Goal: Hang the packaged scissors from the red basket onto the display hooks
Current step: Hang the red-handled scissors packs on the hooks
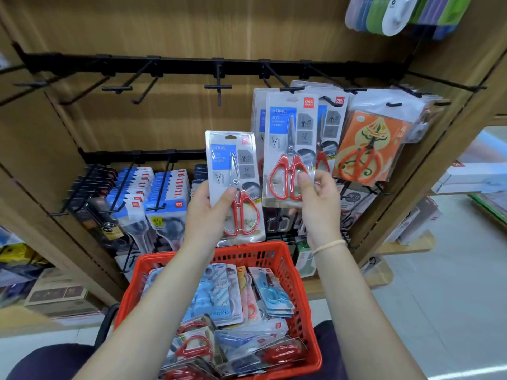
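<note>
Above and behind both hands, a brown wooden display panel [170, 31] is crossed by a black metal rail with projecting hooks [218, 86]; those up and to the left of the hands are seen bare, while those to the upper right are loaded. Below the forearms, a red plastic slatted basket [295, 272] is kept close, apparently so that stock can be reached without stretching, and many more carded scissors are piled inside it.

A hanging blister pack of red-handled scissors [290, 149], on a hook straight above the right hand [319, 204], is pinched at its lower edge between thumb and fingers, probably to steady it or seat it on its hook. A second, matching clear-and-blue pack of red-handled scissors [234, 185] is gripped in the left hand [208, 212], thumb laid across the front, and is held upright with its hang hole at the top, as would suit threading onto a hook. It is not yet hung.

Free room is judged to lie up and left of the left hand, where the bare hooks are; to the right, packs are crowded edge to edge against an orange gourd-patterned scissors card [370, 149].
</note>
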A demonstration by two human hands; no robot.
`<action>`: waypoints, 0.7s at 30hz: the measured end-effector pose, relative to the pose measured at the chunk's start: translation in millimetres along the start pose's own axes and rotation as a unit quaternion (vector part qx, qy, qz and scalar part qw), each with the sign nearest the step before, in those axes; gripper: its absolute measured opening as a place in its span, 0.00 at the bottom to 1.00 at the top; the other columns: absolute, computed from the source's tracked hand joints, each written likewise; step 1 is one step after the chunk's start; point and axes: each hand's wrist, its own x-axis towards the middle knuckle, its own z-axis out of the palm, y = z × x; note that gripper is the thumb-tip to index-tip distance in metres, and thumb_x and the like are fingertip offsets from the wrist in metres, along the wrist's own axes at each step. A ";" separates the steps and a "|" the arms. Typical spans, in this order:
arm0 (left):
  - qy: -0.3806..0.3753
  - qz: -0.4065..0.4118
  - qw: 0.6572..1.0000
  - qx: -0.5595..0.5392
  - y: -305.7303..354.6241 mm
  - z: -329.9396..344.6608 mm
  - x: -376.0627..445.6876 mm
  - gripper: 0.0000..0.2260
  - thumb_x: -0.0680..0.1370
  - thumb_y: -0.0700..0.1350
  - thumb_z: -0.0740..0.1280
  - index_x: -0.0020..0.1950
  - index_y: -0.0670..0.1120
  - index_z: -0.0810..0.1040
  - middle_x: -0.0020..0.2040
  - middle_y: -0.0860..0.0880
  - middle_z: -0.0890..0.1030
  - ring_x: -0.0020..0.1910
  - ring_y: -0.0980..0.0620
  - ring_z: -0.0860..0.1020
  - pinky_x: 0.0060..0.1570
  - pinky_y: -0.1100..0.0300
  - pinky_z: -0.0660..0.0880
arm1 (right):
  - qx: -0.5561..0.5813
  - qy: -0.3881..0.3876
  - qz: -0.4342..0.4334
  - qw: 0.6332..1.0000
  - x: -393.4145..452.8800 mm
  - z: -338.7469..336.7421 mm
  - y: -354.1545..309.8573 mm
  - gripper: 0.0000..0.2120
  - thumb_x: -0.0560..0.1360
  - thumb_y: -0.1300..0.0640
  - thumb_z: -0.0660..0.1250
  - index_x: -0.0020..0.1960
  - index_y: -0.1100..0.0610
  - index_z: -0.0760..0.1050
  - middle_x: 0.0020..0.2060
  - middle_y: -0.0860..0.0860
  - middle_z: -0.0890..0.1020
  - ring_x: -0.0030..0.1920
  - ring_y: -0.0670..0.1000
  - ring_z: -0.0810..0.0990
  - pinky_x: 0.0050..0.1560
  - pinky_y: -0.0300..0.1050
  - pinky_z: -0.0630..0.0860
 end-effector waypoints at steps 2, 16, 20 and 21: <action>0.002 -0.002 1.000 -0.002 -0.5 0.2 -1.0 0.07 0.82 0.49 0.68 0.55 0.62 0.77 0.58 0.56 0.85 0.59 0.54 0.83 0.61 0.44 0.80 | 0.000 -0.003 -0.005 1.000 1.5 0.1 0.1 0.10 0.83 0.52 0.64 0.52 0.59 0.71 0.37 0.56 0.73 0.32 0.54 0.71 0.29 0.48 0.78; 0.016 -0.002 0.999 -0.031 -5.1 -6.1 -6.0 0.08 0.82 0.48 0.68 0.58 0.60 0.79 0.57 0.55 0.85 0.58 0.54 0.83 0.61 0.45 0.80 | 0.000 0.029 0.003 1.000 5.4 9.4 1.3 0.10 0.81 0.50 0.68 0.51 0.58 0.75 0.38 0.55 0.77 0.29 0.50 0.76 0.27 0.45 0.78; 0.020 0.002 0.999 -0.034 -4.3 -8.9 -4.7 0.08 0.81 0.49 0.70 0.57 0.62 0.80 0.58 0.55 0.85 0.58 0.51 0.83 0.60 0.42 0.80 | 0.004 0.020 0.058 0.998 6.6 13.3 9.0 0.15 0.79 0.49 0.70 0.58 0.57 0.72 0.49 0.52 0.79 0.34 0.44 0.83 0.38 0.43 0.83; 0.019 0.004 0.999 -0.034 -4.0 -9.3 -4.5 0.08 0.81 0.49 0.71 0.57 0.62 0.81 0.58 0.56 0.85 0.59 0.52 0.83 0.60 0.42 0.80 | 0.017 0.017 0.076 0.997 5.1 12.6 12.8 0.17 0.79 0.51 0.71 0.61 0.57 0.70 0.53 0.52 0.77 0.40 0.44 0.83 0.39 0.40 0.83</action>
